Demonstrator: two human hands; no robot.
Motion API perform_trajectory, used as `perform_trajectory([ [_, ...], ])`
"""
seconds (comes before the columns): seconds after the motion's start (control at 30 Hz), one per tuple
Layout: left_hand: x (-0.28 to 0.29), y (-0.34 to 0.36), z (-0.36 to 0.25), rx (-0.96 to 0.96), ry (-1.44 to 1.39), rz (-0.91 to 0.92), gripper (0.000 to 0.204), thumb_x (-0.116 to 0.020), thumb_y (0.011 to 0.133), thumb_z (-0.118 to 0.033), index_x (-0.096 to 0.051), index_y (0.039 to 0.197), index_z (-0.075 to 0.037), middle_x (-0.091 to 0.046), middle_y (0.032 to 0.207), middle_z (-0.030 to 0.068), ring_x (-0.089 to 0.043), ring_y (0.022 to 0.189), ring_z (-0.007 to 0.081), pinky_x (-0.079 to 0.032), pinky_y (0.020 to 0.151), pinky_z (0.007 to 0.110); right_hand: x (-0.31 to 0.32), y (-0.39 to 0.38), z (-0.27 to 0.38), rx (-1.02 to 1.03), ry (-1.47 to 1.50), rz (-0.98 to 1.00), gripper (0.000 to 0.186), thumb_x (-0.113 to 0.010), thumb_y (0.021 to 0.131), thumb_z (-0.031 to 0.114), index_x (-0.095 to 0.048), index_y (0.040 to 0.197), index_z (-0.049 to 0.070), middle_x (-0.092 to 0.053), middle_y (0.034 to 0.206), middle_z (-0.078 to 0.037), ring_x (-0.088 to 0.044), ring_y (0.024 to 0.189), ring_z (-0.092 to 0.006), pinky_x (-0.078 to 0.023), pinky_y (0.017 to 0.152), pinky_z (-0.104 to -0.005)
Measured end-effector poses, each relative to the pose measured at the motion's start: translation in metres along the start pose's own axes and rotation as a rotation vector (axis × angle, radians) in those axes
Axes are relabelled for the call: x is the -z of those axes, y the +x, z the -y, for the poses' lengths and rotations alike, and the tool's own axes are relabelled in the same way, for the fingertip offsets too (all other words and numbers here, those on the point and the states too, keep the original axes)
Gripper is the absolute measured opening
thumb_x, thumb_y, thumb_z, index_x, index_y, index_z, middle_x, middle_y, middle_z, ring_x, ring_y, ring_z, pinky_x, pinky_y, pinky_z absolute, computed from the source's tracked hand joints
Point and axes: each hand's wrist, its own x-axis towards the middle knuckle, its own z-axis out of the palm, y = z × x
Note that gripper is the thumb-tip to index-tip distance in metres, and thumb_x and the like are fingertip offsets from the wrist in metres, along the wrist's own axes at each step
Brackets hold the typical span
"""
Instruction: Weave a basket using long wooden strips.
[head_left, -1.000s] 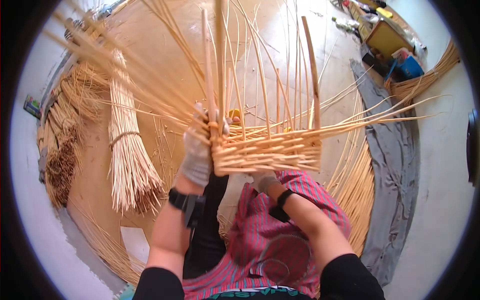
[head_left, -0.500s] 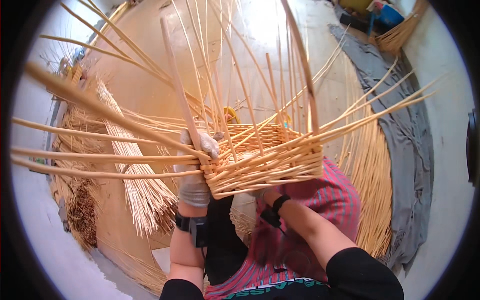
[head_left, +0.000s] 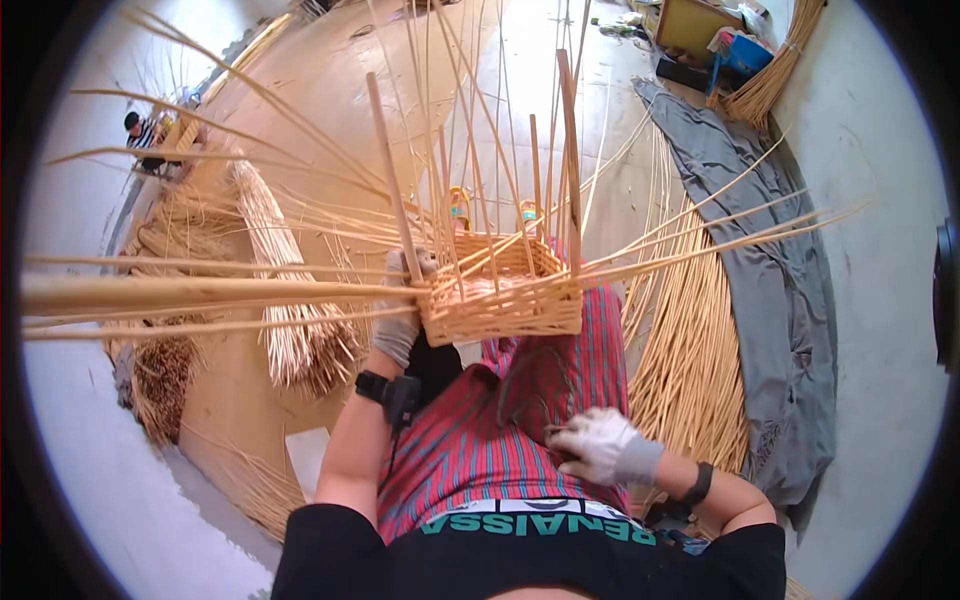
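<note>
A: Left hand (head_left: 398, 312): closed round the left corner of the basket (head_left: 505, 318). Right hand (head_left: 602, 446): half-bent over striped cloth (head_left: 450, 430), grip unclear.
B: Basket position?
A: Over the cloth's far end. Best: firm corner hold, level base, long rods (head_left: 220, 291) untangled.

I wear a black short-sleeved T-shirt (head_left: 470, 565) with bold green lettering (head_left: 590, 526) and a white printed strip (head_left: 520, 506) across the front, and over my lap spreads a red cloth (head_left: 450, 430) with blue-grey stripes, some black trouser fabric (head_left: 434, 366) showing beside it. My left hand (head_left: 397, 272) and right hand (head_left: 600, 447) wear whitish fabric gloves (head_left: 590, 437) with grey cuffs (head_left: 637, 462). A black strap with a boxy black device (head_left: 402, 399) (rather like a chunky watch) circles my left wrist, and a black band (head_left: 698, 485) my right.
</note>
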Motion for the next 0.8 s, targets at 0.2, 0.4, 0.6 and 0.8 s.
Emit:
perform_trajectory([
  [0.2, -0.064, -0.101, -0.073, 0.065, 1.331, 0.062, 0.027, -0.061, 0.098, -0.024, -0.069, 0.113, -0.002, -0.072, 0.092, 0.0073, -0.067, 0.084, 0.019, -0.055, 0.08, 0.034, 0.134, -0.045, 0.025, 0.765, 0.909, -0.726, 0.03, -0.064, 0.092, 0.004, -0.072, 0.12, 0.0, -0.072, 0.093, -0.009, -0.068, 0.089, -0.0261, -0.054, 0.083, -0.0365],
  [0.4, -0.224, -0.229, -0.211, -1.157, 1.354, 0.329, 0.015, -0.068, 0.09, -0.001, -0.067, 0.105, 0.003, -0.068, 0.101, 0.0083, -0.065, 0.094, 0.0135, -0.052, 0.084, 0.03, 0.158, -0.042, 0.089, 1.192, 0.939, -0.799, 0.02, -0.06, 0.099, 0.015, -0.072, 0.101, -0.001, -0.07, 0.084, -0.013, -0.066, 0.072, -0.0251, -0.056, 0.069, -0.037],
  [0.6, -0.242, -0.241, -0.237, -1.393, 1.688, 0.049, 0.017, -0.069, 0.09, -0.004, -0.067, 0.106, 0.003, -0.068, 0.101, 0.0083, -0.064, 0.094, 0.0145, -0.051, 0.085, 0.031, 0.163, -0.03, 0.106, 1.13, 0.964, -0.824, 0.026, -0.057, 0.1, 0.02, -0.072, 0.103, -0.001, -0.07, 0.084, -0.014, -0.065, 0.073, -0.0274, -0.056, 0.07, -0.0386],
  [0.8, -0.229, -0.23, -0.263, -1.429, 1.75, -0.013, 0.02, -0.069, 0.089, -0.007, -0.066, 0.106, 0.002, -0.068, 0.101, 0.0084, -0.064, 0.095, 0.0154, -0.05, 0.087, 0.031, 0.164, -0.008, 0.099, 1.057, 1.01, -0.934, 0.032, -0.054, 0.102, 0.025, -0.072, 0.105, -0.001, -0.07, 0.085, -0.015, -0.065, 0.073, -0.0297, -0.055, 0.072, -0.0401],
])
